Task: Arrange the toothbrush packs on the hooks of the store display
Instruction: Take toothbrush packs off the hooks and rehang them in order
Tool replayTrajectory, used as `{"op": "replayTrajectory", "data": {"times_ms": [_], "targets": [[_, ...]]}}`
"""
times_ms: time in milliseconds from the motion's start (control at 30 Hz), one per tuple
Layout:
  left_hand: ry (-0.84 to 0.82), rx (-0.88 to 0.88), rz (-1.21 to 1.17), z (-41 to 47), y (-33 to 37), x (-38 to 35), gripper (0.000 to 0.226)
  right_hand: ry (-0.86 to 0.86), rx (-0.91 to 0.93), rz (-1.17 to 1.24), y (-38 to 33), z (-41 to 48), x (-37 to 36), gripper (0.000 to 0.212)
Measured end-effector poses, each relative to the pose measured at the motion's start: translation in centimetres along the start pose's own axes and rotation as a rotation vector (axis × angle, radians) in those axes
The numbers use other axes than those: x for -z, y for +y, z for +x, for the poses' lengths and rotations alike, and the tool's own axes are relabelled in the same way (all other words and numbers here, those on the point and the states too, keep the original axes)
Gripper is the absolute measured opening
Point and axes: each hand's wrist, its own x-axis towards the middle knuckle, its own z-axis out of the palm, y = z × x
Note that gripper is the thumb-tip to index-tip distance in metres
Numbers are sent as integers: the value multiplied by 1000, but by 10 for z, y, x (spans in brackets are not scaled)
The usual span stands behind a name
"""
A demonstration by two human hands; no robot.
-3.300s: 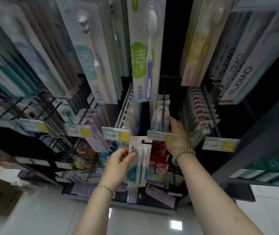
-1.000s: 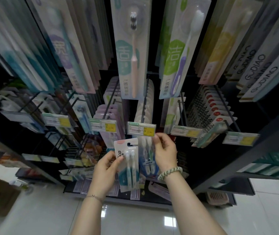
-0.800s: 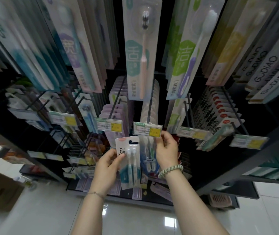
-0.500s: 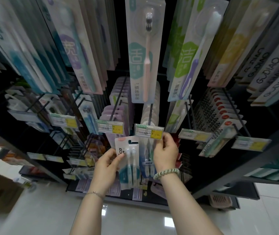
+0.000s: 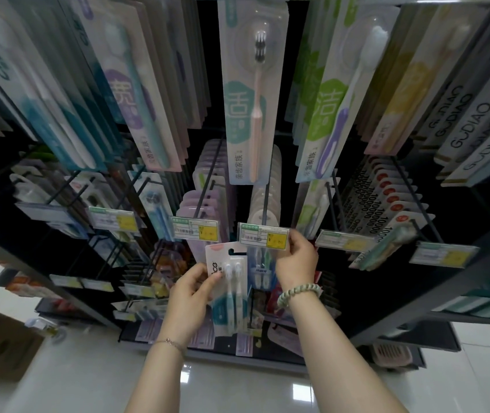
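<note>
Awaiting hanging: white card blister pack of two teal toothbrushes (image 5: 229,289), upright, long axis 12-to-6, pinched in left hand (image 5: 191,296) grip. Right hand (image 5: 297,260) grip pinches green-yellow price tag (image 5: 263,237); black wire hook (image 5: 265,201) tip, probably behind it, at pack's 1 o'clock.

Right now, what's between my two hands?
In the head view, the twin toothbrush pack, pinched by the left hand; the right hand holds the price tag.
</note>
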Motion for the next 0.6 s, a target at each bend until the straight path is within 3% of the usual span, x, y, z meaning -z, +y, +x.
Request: {"op": "replayTrajectory", "data": {"times_ms": [167, 333, 533, 600], "targets": [[-14, -3, -7, 1, 3, -4, 10, -25, 105, -114, -2, 4, 20, 21], [-11, 15, 5, 3, 3, -5, 10, -157, 223, -427, 9, 17, 44, 27], [47, -10, 12, 1, 6, -18, 10, -245, 158, -650, 27, 45, 63, 35], [67, -20, 5, 0, 8, -22, 10, -347, 82, -768, 26, 56, 68, 40]]}}
